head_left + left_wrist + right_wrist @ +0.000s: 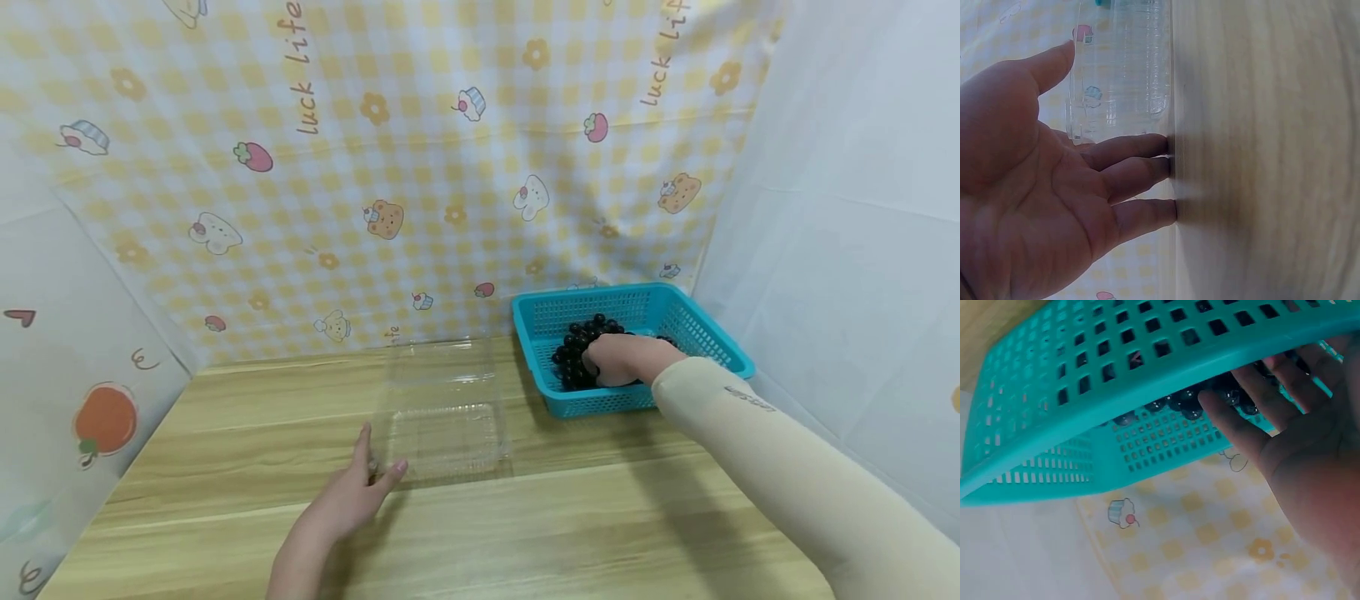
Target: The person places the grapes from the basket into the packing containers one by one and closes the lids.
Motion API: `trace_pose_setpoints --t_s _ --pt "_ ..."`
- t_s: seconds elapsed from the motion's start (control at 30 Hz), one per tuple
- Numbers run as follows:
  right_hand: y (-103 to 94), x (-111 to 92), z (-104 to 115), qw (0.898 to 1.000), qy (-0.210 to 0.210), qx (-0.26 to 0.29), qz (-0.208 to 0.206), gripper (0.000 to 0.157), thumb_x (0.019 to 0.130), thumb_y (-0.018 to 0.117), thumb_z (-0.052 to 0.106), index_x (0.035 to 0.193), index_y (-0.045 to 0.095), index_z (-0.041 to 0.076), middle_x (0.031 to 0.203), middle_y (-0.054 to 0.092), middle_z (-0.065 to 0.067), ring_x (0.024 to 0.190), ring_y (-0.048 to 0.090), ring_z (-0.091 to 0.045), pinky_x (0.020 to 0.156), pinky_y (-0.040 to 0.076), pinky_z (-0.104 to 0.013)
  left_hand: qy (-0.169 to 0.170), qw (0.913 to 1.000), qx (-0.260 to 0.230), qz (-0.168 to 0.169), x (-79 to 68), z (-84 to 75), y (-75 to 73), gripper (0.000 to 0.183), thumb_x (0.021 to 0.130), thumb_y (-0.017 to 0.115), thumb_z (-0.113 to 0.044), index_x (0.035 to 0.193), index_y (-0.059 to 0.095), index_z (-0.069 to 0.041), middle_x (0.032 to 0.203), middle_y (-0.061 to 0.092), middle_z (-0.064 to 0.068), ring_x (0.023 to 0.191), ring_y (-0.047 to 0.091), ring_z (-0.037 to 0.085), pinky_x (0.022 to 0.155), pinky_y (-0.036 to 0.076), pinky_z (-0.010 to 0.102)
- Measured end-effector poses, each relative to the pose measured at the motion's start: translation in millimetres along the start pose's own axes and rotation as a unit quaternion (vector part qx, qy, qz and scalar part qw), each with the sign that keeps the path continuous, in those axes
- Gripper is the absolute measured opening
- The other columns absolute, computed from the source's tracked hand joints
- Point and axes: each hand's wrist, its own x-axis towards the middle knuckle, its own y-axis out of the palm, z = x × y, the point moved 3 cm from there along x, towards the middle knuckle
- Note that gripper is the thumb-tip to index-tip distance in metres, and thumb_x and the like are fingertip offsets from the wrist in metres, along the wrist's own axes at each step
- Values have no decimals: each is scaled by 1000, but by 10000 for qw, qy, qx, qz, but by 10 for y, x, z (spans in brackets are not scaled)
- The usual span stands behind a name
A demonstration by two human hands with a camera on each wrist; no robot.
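Observation:
My left hand (348, 497) lies at the front left corner of a transparent plastic clamshell box (446, 437), its lid laid back flat behind the base. In the left wrist view the thumb is spread away from the fingers (1138, 178), whose tips rest on the table by the box. Over on the right, my right hand (618, 360) reaches down into a turquoise basket (600, 404). Glossy black grapes (577, 337) are heaped there around its fingertips. The right wrist view has the fingers (1232, 422) extended past the rim against the grapes (1188, 403).
The wood-grain table (585, 533) runs back to a yellow checked cloth (427, 167) hanging behind. White sheets (847, 250) close off both sides. The basket stands close to the cloth, with the box to its left.

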Motion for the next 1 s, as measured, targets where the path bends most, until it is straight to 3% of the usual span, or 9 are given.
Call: trace_pose_setpoints --t_s 0.17,0.27,0.33,0.4,0.47,0.6,0.8,0.9,1.0 --pt "50 -14 -77 9990 5 418 135 34 105 48 5 76 56 20 67 39 2 64 30 -16 65 34 -35 40 10000 -40 7 13 -13 -1 106 107 53 -60 169 -10 -1 163 35 41 131 58 62 111 42 79" --pt "26 -16 -94 9988 12 492 68 26 109 54 14 89 71 16 80 63 1 72 55 -17 72 52 -36 43 10000 -38 4 13 -9 1 107 106 52 -62 169 -10 -1 163 35 41 131 58 63 111 41 80" --pt "-7 -19 -95 9988 8 483 29 20 110 58 20 111 77 12 108 75 -7 96 71 -26 87 62 -45 2 10000 -12 -8 10 2 4 108 106 52 -63 169 -10 -2 162 36 40 133 55 63 112 40 80" --pt "-51 -16 -94 9987 46 511 -63 29 109 61 26 131 73 11 133 73 -13 120 71 -33 98 61 -52 -32 10000 13 -12 5 6 6 108 106 51 -64 169 -10 -3 162 36 40 135 54 64 112 39 80" --pt "-90 5 -101 9981 80 595 -109 33 110 60 28 133 71 8 132 73 -14 116 72 -31 97 61 -51 -77 10000 20 -22 0 5 5 107 106 51 -65 170 -10 -4 163 36 39 138 50 65 113 38 80" --pt "-203 68 -122 9973 178 657 -273 31 111 57 28 125 73 5 105 74 -7 89 68 -19 83 59 -43 -93 10000 15 -10 2 6 5 107 106 50 -65 170 -10 -4 163 36 39 137 51 65 113 38 81" --pt "-384 174 -113 9961 511 623 -360 31 112 55 28 86 61 11 65 35 2 57 29 -14 66 39 -36 -43 10000 43 -21 14 -2 3 107 106 51 -64 169 -10 -2 161 38 40 136 53 64 112 39 81" --pt "-439 210 -63 9956 648 555 -393 31 112 55 28 84 55 13 77 53 -6 63 38 -17 72 43 -38 -57 10000 26 -12 14 -2 4 107 106 51 -64 169 -10 -2 161 38 40 134 55 64 112 39 80" --pt "-454 248 -2 9952 756 497 -374 24 112 55 28 101 66 8 120 68 -21 90 62 -27 85 49 -44 -79 10000 19 -5 10 0 5 107 106 51 -63 169 -10 -3 161 38 40 133 56 63 112 40 80"
